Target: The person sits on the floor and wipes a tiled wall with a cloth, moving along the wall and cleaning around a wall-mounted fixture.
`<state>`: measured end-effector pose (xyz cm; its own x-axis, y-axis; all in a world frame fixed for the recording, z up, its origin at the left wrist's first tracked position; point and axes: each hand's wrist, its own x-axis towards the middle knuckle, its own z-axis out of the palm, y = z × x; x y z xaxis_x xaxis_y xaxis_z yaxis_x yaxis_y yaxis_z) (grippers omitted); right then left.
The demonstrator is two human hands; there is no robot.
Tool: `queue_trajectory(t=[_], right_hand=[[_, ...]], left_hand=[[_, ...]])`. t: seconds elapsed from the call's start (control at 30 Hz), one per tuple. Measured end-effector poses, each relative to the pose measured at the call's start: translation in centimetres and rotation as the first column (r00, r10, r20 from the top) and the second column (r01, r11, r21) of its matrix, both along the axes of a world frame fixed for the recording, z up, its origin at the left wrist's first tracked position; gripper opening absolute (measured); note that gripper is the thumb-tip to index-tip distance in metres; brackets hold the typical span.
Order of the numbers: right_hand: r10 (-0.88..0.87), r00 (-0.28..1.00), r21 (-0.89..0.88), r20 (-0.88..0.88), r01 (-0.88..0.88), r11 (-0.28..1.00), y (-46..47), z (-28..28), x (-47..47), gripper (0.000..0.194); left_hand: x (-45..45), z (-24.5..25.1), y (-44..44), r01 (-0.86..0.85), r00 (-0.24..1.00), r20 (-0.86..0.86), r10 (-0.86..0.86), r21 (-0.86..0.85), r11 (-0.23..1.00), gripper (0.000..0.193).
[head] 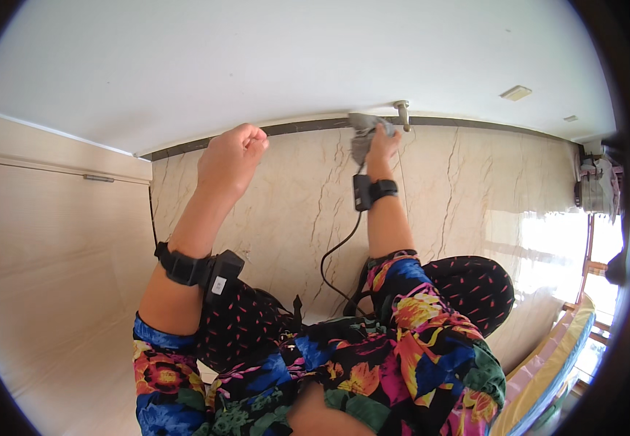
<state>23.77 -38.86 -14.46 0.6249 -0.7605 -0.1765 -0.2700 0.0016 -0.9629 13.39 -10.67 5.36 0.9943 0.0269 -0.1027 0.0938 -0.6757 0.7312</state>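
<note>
My right hand [384,143] grips a crumpled grey cloth [364,143] at the dark skirting strip [309,126], where the white wall meets the marbled floor. Right beside it, a metal doorstop [402,113] sticks out from the base of the wall. Over the floor tiles [293,191], apart from the cloth, my left hand [234,158] is curled with its fingers folded in. Nothing shows in it.
A pale wooden door panel [47,234] with a small metal fitting [99,178] stands at the left. Black strapped devices sit on both forearms, and a cable [323,259] hangs from the right one. Layered padding [544,376] lies at lower right. My bent knees flank the middle.
</note>
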Motion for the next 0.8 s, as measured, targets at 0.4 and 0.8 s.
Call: queue_trajectory(t=[0.4, 0.8], right_hand=[[0.762, 0.629, -0.68, -0.154, -0.627, 0.38, 16.7, -4.0, -2.4, 0.048], [-0.285, 0.948, -0.227, 0.144, 0.312, 0.923, -13.4, -5.4, 0.8, 0.048]], left_hand=[[1.2, -2.0, 1.2, 0.069, 0.989, -0.099, -0.106, -0.322, 0.944, 0.02], [1.4, -2.9, 2.6, -0.005, 0.997, -0.076, -0.021, -0.326, 0.945, 0.021]])
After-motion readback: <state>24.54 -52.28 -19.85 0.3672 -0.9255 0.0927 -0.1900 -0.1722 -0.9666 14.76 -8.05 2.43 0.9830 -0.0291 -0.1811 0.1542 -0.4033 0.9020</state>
